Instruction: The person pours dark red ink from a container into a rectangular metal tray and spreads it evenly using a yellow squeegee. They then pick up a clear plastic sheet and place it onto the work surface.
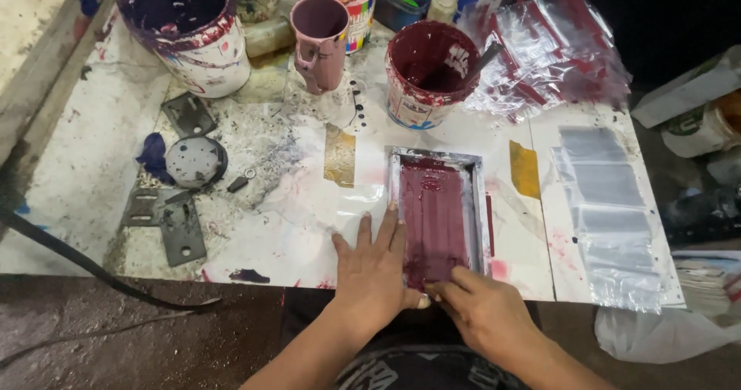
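Left hand [376,263]: yours lies flat, fingers spread, palm down on the table [69,182], pressing against the left rail of the frame [438,205]. It grips nothing.
Right hand [480,307]: yours sits at the near edge of the frame with the fingertips drawn together, as if pinching something small. What it pinches, if anything, you cannot tell from this view.
Frame: a small metal-edged screen, lying flat near the front edge of the table, just ahead of both hands. Its mesh is coated in maroon ink over nearly the whole window.
Sheet under frame: a clear film appears to sit beneath it; edges are hard to make out.
Ink tub [429,70]: open, maroon inside, a stick leaning in it, standing just behind the frame.
Clear bags, plain [610,220]: laid in a row to the right of the frame, no colour on them.
Clear bags, marked [552,50]: a loose heap behind, right of the tub, showing red marks.
Progress, as judged: the screen is inked and held down; the marked heap suggests part of the lot is done, the plain row suggests more is left.
Other items: a mauve cup [320,39], a purple-stained bucket [189,27], grey plates [174,220] at the left.
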